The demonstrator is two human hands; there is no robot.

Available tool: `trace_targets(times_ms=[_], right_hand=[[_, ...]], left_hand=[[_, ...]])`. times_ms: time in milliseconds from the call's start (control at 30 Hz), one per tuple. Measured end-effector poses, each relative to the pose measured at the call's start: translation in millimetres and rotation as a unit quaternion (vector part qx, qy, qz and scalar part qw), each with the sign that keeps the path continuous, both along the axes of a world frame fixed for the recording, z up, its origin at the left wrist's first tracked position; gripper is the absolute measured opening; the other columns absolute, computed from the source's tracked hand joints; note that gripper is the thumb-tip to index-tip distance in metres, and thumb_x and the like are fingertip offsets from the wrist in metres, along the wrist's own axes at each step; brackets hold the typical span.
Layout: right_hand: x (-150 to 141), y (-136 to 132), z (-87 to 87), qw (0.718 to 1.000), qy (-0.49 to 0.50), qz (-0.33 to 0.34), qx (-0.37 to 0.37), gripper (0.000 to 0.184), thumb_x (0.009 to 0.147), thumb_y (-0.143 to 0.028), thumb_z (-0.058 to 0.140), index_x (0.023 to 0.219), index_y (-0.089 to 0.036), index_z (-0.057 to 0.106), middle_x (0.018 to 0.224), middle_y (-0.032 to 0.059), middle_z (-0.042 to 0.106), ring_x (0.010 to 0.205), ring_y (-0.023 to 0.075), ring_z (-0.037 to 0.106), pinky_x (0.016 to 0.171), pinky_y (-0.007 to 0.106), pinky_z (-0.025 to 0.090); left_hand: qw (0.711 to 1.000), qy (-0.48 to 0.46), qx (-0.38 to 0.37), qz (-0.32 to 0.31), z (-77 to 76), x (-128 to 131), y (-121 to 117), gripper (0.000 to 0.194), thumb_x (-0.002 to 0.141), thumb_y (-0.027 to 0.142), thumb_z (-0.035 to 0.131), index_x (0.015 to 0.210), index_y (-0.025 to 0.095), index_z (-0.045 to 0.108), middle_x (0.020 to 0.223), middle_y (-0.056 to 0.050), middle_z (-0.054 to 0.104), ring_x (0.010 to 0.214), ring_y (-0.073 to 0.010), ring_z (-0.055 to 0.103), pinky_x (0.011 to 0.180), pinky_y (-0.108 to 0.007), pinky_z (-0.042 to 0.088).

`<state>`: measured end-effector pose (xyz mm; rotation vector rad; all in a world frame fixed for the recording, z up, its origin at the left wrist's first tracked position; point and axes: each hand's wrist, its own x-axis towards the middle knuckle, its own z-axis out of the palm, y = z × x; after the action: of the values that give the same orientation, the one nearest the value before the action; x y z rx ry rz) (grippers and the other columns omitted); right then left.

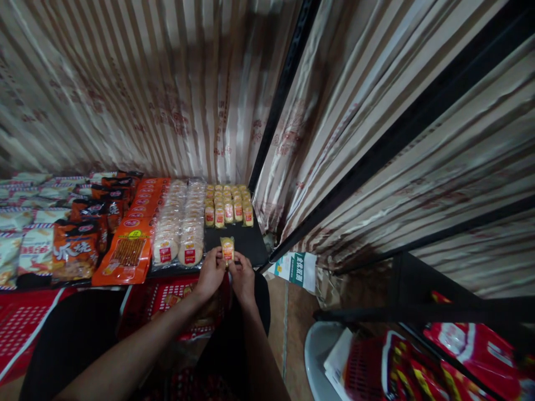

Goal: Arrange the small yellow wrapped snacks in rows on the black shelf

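Note:
Between my two hands, at the front edge of a black shelf [223, 239], is a small yellow wrapped snack pack [228, 249] with a red and white label. The fingers of my left hand [212, 273] pinch its left side. My right hand [243, 277] grips it from the lower right. Behind it, several rows of matching yellow snack packs [228, 211] stand upright on the shelf. Left of them lie two rows of round white crackers [191, 250] in clear wrappers.
Orange stick-snack packets [127, 253], dark orange bags [75, 250] and white bags [37, 248] fill the shelf's left. Below sits a red basket [144, 301] with packs inside. Black posts [334, 195] and a striped curtain [188, 100] border the shelf. A grey stool [311, 345] and red packets [480, 348] are at right.

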<state>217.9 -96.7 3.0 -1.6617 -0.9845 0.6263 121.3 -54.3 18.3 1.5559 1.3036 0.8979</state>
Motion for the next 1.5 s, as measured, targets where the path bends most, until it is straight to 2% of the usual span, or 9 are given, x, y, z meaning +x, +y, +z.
trace_targets(times_ms=[233, 367, 633, 1000, 1267, 1500], right_hand=[[12.6, 11.0, -3.6, 0.999, -0.044, -0.015, -0.001, 0.029, 0.08, -0.027, 0.051, 0.106, -0.018, 0.061, 0.096, 0.0066, 0.06, 0.063, 0.0112, 0.06, 0.065, 0.025, 0.052], [18.6, 17.1, -5.7, 0.998, -0.064, -0.027, -0.004, 0.032, 0.081, -0.026, 0.049, 0.11, -0.017, 0.06, 0.099, 0.0087, 0.059, 0.065, 0.0116, 0.059, 0.069, 0.026, 0.052], [28.8, 30.8, -8.5, 0.993, -0.104, -0.047, -0.026, 0.032, 0.08, -0.024, 0.049, 0.109, -0.017, 0.061, 0.102, 0.0104, 0.057, 0.062, 0.0114, 0.056, 0.07, 0.028, 0.051], [35.8, 50.0, -5.5, 0.987, -0.149, -0.047, -0.049, 0.036, 0.08, -0.021, 0.048, 0.114, -0.017, 0.058, 0.102, 0.0098, 0.056, 0.07, 0.0148, 0.057, 0.073, 0.029, 0.048], [41.2, 71.5, -4.4, 0.986, -0.153, -0.058, -0.031, 0.035, 0.081, -0.019, 0.047, 0.115, -0.016, 0.056, 0.102, 0.0104, 0.056, 0.078, 0.017, 0.058, 0.074, 0.029, 0.047], [45.9, 89.1, -7.0, 0.984, -0.153, -0.087, 0.003, 0.033, 0.081, -0.017, 0.047, 0.113, -0.015, 0.055, 0.104, 0.0108, 0.056, 0.08, 0.0173, 0.059, 0.074, 0.03, 0.048]], left_hand=[[0.999, 0.037, 0.008, -0.015, -3.4, 14.3, 11.0, 0.036, 0.078, 0.014, 0.047, 0.113, 0.015, 0.054, 0.109, -0.01, 0.06, 0.097, -0.0164, 0.059, 0.093, -0.035, 0.046], [1.0, 0.005, -0.013, -0.02, -5.2, 24.3, 13.1, 0.038, 0.079, 0.013, 0.046, 0.117, 0.013, 0.048, 0.11, -0.011, 0.062, 0.095, -0.0154, 0.061, 0.092, -0.033, 0.047], [0.999, 0.0, -0.012, -0.037, -1.6, 38.1, 21.4, 0.028, 0.078, 0.008, 0.046, 0.103, 0.018, 0.054, 0.105, -0.007, 0.065, 0.094, -0.0143, 0.062, 0.092, -0.033, 0.047], [0.996, 0.084, 0.001, -0.026, 0.3, 48.8, 39.3, 0.034, 0.078, 0.011, 0.047, 0.11, 0.015, 0.056, 0.104, -0.01, 0.06, 0.098, -0.0176, 0.058, 0.094, -0.034, 0.044], [0.995, 0.092, 0.005, -0.023, 0.2, 57.8, 57.2, 0.039, 0.079, 0.016, 0.047, 0.117, 0.018, 0.054, 0.108, -0.009, 0.059, 0.101, -0.0188, 0.057, 0.094, -0.035, 0.042], [0.995, 0.096, -0.004, -0.02, -1.4, 68.4, 72.0, 0.045, 0.081, 0.02, 0.045, 0.124, 0.014, 0.049, 0.115, -0.011, 0.057, 0.104, -0.0187, 0.055, 0.096, -0.033, 0.04]])
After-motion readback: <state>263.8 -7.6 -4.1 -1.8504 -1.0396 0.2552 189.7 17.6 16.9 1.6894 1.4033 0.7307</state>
